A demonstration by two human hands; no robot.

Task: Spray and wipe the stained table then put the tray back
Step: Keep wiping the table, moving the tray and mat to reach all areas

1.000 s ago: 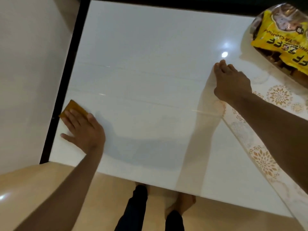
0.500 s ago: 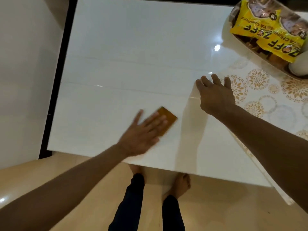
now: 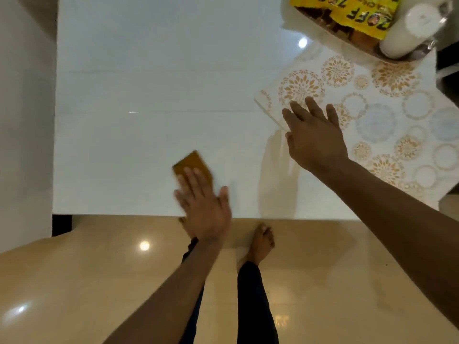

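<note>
An orange cloth (image 3: 192,165) is pressed flat on the white bench (image 3: 149,95) by the left hand (image 3: 205,209), fingers straight; the patterned cover (image 3: 372,108) is held back by the right hand (image 3: 315,135), fingers spread.

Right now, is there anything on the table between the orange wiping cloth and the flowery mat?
No. In the head view only bare, glossy white table lies between the orange cloth and the flowery mat.
</note>
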